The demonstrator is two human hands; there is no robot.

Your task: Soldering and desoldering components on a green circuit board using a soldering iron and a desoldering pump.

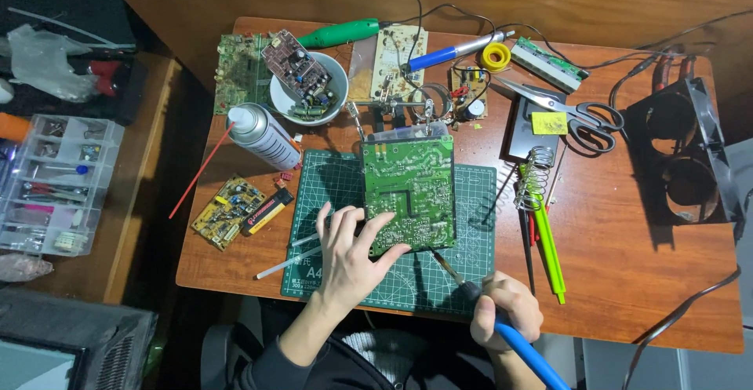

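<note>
The left hand [351,253] reaches up from the table's near edge, palm down, fingers spread and flat, thumb angled right. The right hand [506,309] sits at the near edge, right of it, fingers curled in a closed pen-like grip, forearm running down toward the lower right.

Landmark — green cutting mat [471,202]. Spray can [265,135] up-left of it, lying tilted: silver-white cylinder, printed label band, red straw. Clear plastic compartment box [59,182] far left. Crumpled clear bag [43,60] far up-left. Yellow square label [549,123] up-right — on a dark block.
</note>
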